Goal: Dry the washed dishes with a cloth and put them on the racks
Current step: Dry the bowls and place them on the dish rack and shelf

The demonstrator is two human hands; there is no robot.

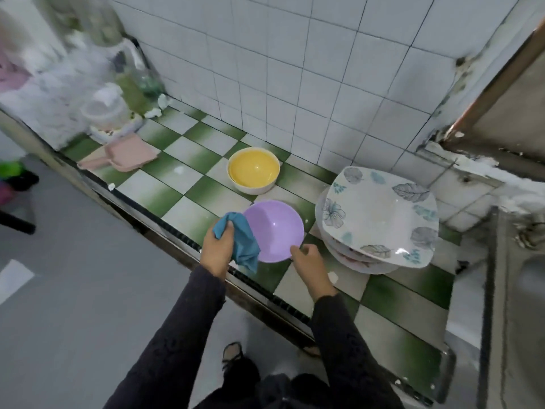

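From my remote seat, the far left of the head view was too blurred for me to name anything beyond a white translucent plastic jug [101, 110] and, just in front of it, a flat pink plastic tray [122, 156], both on the green-and-white checkered tiled counter [188, 172]. Further along, near the white tiled wall [295, 69], a round bowl with a yellow inside and a white outside [253, 169] sat upright on the counter, well apart from the hands.

The left hand [219, 249] had its fingers curled tightly round a bunched teal cloth [240, 240], which hung down from the fist and lay against the left rim of the round lilac plastic bowl [274, 231]. That bowl was tipped so its hollow faced the camera, over the front part of the counter between the two hands. I could not tell whether its underside touched the tiles. The right hand [309, 259] pinched the bowl's lower right rim with its fingertips, the other fingers bent in.

Just right of the bowl stood a stack of square white plates printed with grey and teal leaves [380, 214], the top one sitting crooked on those below. At the far right edge I saw a steel sink [519, 290].
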